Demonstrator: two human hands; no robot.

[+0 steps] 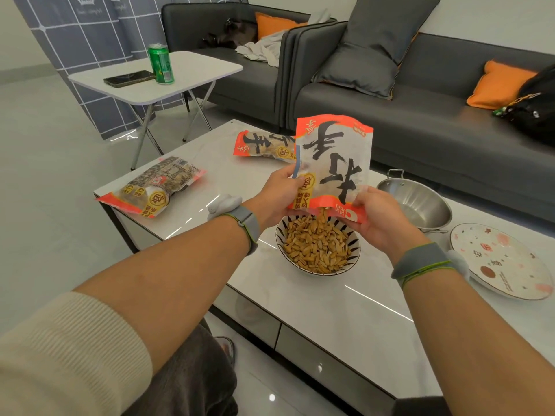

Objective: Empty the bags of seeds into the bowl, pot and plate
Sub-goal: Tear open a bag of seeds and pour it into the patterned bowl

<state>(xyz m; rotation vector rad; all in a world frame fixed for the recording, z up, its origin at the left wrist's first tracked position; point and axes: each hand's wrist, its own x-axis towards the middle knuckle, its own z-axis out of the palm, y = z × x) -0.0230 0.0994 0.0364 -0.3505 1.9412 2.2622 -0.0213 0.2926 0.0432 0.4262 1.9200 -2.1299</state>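
Both hands, left hand point(280, 193) and right hand point(380, 219), pinch the upended red-and-white seed bag point(333, 163), fingers clamped on its lower corners. Seeds drop into the heaped striped ceramic bowl point(318, 250); a drifting bag mouth would likely scatter them across the glossy white tabletop point(315, 298).

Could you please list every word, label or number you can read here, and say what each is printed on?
"手": large black brush character, upside down, on the held seed bag; the other big character is unclear to me.
"手" and "瓜子": on the far seed bag.
Too small or blurred to read: the fine print on the near seed bag, the green can, the red marks on the plate and the script on the curtain.
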